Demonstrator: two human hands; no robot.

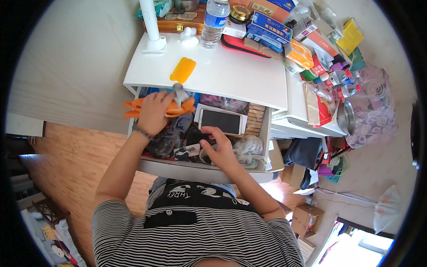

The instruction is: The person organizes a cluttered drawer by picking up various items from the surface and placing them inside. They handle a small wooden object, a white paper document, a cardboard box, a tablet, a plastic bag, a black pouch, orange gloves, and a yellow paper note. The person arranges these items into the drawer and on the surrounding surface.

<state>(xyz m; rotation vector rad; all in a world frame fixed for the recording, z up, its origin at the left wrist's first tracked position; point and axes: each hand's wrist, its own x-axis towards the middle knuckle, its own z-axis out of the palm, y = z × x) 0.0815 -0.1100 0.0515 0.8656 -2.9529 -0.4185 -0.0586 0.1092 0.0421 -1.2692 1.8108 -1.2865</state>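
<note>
My left hand (153, 115) is closed on an orange glove (181, 109), held over the left back part of the open drawer (200, 167). Finger-like ends of the glove stick out on both sides, and a grey piece (180, 93) shows above my fingers. My right hand (221, 152) hovers over the drawer's middle, thumb and fingers apart, holding nothing visible. Just beyond its fingertips lies a white phone with a dark screen (221, 122). Dark plastic bags (167, 139) fill the drawer's left side; a clear bag (249, 149) lies at the right.
On the white desktop (222, 73) are a yellow scraper-like piece (183, 70), a water bottle (215, 24) and a white stand (153, 31). Several boxes (269, 31) are piled at the back right. A metal bowl (346, 118) stands at the right edge.
</note>
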